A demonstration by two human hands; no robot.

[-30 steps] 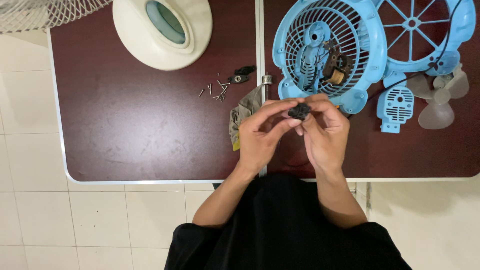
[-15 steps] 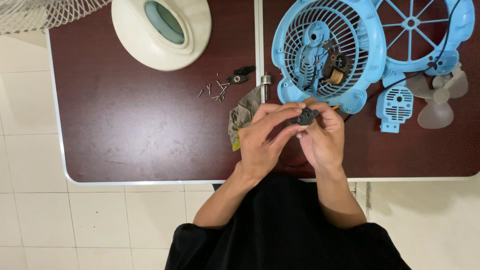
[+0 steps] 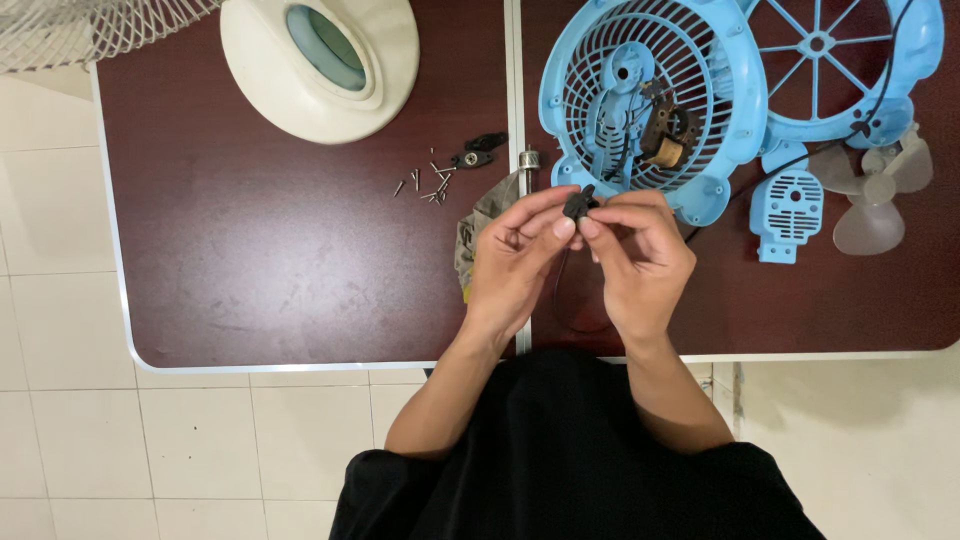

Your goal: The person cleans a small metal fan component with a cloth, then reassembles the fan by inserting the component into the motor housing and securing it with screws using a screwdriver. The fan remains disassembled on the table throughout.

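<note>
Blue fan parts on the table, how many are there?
3 that show: the round grille housing above the hands, the spoked ring at the top right, and the small vented cover below it. More may be hidden.

The scene was evenly and fairly brightly lit from overhead, with soft, diffuse light. A broad pale sheen lay on the dark brown table point(image 3: 250, 250), strongest left of centre. Shadows were faint and short; only a soft one sat beneath the hands point(image 3: 580, 260). The white floor tiles point(image 3: 60, 440) looked slightly washed out. Focus was sharp across the middle, down to the small screws point(image 3: 425, 183). The table's edges bowed a little towards the frame's borders, a wide-angle effect. No motion blur showed.
</note>
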